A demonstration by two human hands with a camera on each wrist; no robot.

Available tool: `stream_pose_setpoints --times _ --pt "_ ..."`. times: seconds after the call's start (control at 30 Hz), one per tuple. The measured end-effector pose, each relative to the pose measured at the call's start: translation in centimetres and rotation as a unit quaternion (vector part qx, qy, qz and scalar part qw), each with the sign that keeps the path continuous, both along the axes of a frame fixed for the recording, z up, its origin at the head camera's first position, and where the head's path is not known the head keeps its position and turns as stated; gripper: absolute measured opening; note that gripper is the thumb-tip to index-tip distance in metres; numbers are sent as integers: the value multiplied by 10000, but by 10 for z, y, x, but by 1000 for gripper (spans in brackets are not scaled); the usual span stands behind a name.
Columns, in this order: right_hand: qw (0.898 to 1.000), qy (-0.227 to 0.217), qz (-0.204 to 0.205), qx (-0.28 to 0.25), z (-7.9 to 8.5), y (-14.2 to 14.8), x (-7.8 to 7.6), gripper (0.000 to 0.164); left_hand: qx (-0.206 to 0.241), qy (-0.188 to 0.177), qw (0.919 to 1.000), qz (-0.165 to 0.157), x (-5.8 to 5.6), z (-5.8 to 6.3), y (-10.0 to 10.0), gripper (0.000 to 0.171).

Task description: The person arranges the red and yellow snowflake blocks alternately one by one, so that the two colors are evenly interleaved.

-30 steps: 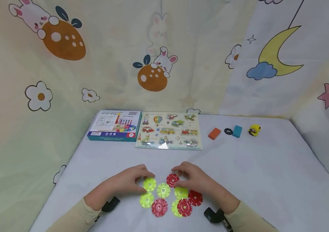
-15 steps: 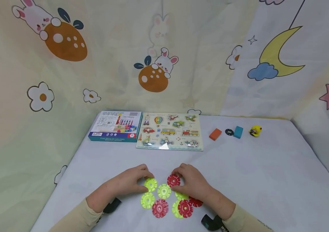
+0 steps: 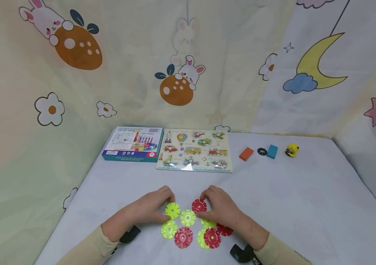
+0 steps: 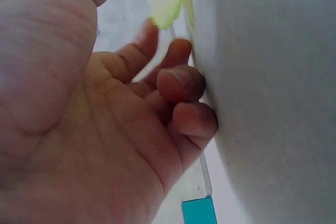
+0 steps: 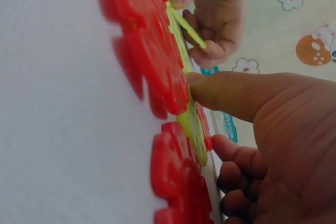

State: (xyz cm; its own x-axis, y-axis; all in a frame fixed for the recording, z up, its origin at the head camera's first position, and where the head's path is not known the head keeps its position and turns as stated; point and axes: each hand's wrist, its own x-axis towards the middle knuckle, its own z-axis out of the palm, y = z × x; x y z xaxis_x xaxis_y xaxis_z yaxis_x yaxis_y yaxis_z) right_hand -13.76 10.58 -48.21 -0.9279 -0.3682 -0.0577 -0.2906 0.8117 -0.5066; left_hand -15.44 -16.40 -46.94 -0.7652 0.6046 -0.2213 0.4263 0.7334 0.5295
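My left hand [image 3: 148,208] pinches a yellow-green notched interlocking disc [image 3: 172,211] between thumb and a finger. In the right wrist view that disc [image 5: 189,27] stands tilted, one edge raised. My right hand [image 3: 222,209] has its thumb and a fingertip at opposite edges of a red interlocking disc [image 3: 199,205] at the top of the group. Between the hands lies another yellow-green disc [image 3: 188,218]. Below are a yellow-green disc [image 3: 169,229], a pinkish-red disc [image 3: 183,237] and a red disc [image 3: 212,238] overlapping a yellow-green one [image 3: 201,239]. My right hand partly hides two more discs.
At the back of the white table stand a teal-edged box [image 3: 133,143] and a picture puzzle board [image 3: 194,150]. To their right are an orange block [image 3: 246,154], a black round chip [image 3: 262,151], a blue block [image 3: 272,151] and a yellow toy figure [image 3: 292,149].
My right hand has moved slightly left and its fingers have closed in on the red disc. My left hand stays at its yellow-green disc, its fingertips now nearer the disc's far edge.
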Motion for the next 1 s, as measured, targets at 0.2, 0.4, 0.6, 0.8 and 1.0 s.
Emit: stream_pose_setpoints --times 0.2,0.4,0.6,0.8,1.0 --pt "9996 -216 -81 -174 2 -1 0 50 44 -214 9998 1 -1 2 1 42" --pt "9976 -539 -52 -426 6 0 3 55 147 -91 9988 -449 0 4 -1 44" --pt "9988 -252 337 -266 7 2 7 57 -58 235 9963 -830 1 5 -2 50" --pt "9976 136 684 21 6 2 7 58 -275 659 9904 -1180 0 5 -2 49" --pt "9968 220 749 172 7 1 8 58 -444 894 9852 -1395 0 8 -3 49"
